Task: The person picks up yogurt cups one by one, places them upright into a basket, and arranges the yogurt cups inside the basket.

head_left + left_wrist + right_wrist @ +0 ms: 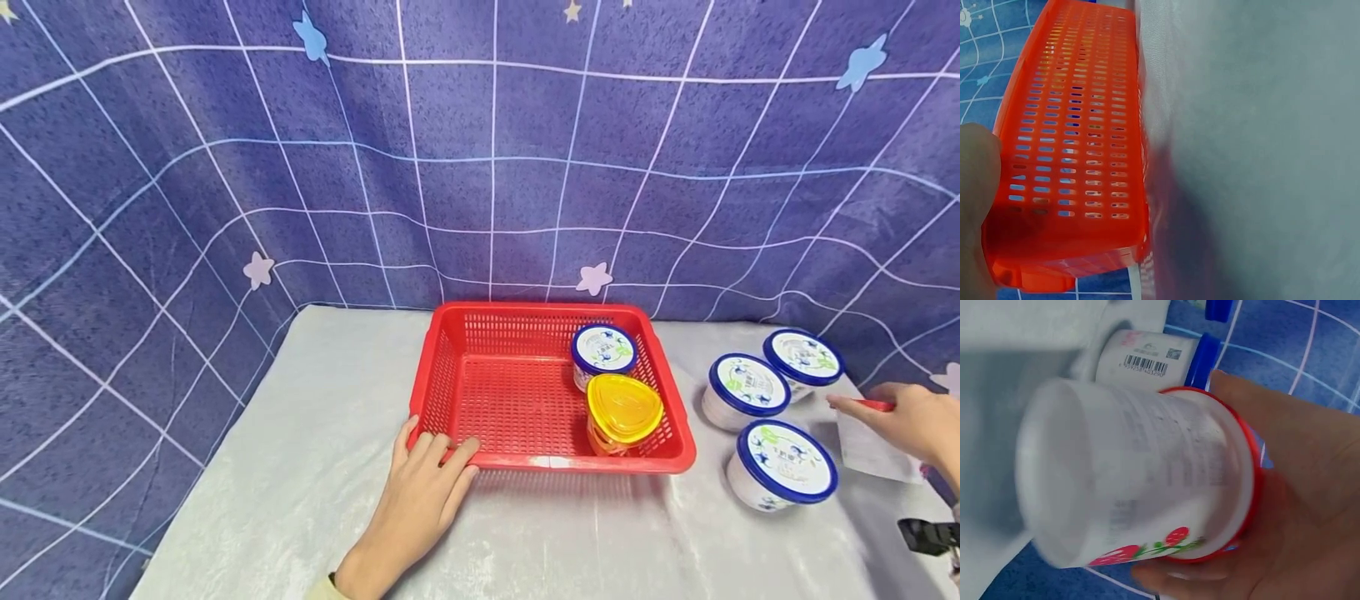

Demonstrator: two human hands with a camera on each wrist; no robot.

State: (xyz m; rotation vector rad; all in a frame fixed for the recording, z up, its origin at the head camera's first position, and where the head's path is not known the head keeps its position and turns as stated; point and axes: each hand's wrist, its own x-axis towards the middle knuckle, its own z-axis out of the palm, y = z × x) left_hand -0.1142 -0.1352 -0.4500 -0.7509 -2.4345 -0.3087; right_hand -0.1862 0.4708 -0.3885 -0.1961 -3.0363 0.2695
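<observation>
A red plastic basket (487,400) sits on the light-covered table, and my left hand (423,487) grips its front rim near the left corner, fingers over the edge. The left wrist view shows its slotted side wall (1079,137). Inside, at the right end, are a blue-lidded white tub (603,348) and a yellow-lidded container (622,410) in front of it. At the far right my right hand (918,421) holds a white tub (1141,469) by its red-rimmed lid end. Strawberries are printed on that tub's side, and it is tilted in the right wrist view.
Several things stand right of the basket: a blue-lidded tub (746,387), another tub (802,354) behind it, and a larger tub (783,467) nearer the front. A blue grid-patterned curtain (495,150) hangs behind the table.
</observation>
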